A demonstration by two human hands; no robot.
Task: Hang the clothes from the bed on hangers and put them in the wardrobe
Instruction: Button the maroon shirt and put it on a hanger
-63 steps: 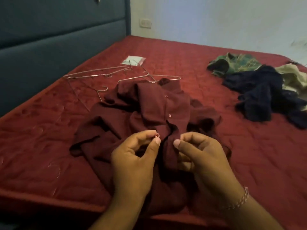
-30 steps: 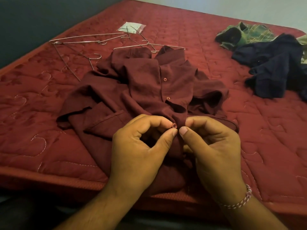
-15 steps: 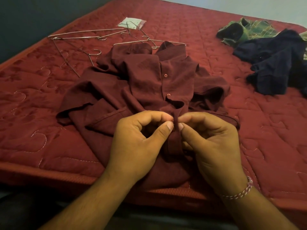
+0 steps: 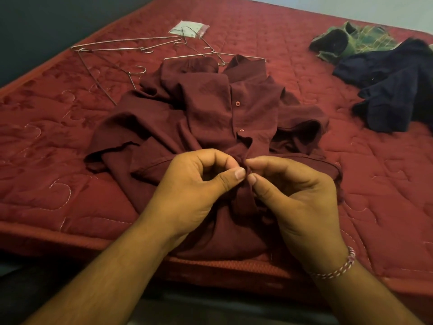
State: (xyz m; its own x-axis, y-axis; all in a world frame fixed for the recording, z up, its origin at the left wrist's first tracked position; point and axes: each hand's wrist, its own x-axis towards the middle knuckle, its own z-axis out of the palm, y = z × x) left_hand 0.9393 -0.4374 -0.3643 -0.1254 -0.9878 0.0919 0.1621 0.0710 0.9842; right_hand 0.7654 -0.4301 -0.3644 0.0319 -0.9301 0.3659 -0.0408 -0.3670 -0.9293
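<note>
The crumpled maroon button-front cotton shirt (image 4: 210,127) lies on the quilted red mattress (image 4: 46,160), near its front edge, collar pointing away; a thin wire hanger (image 4: 214,57) seems to sit inside the collar, its bar showing on both sides, though I cannot be sure it is properly seated. The left hand (image 4: 194,191) pinches the placket between thumb and forefinger; the right hand (image 4: 297,198), a beaded bracelet (image 4: 337,268) on its wrist, pinches the opposite edge, the two thumbs nearly touching; the button they are working on is hidden by the fabric bunched between them. Two small red buttons (image 4: 237,103) higher up appear fastened.

The cloth looks soft, light and limp; it will sag and fold wherever it is not supported, so pulling at the hem would only drag it off the wire; better, I think, to lift by the hanger's hook, with one hand steadying the shoulders. The wire itself looks springy and easily bent.

More bare wire hangers (image 4: 112,55) lie tangled to the left beyond the shirt, near a small clear plastic packet (image 4: 188,29); a dark navy garment (image 4: 393,90) and a green checked garment (image 4: 351,41) wait in a heap well apart on the right.
</note>
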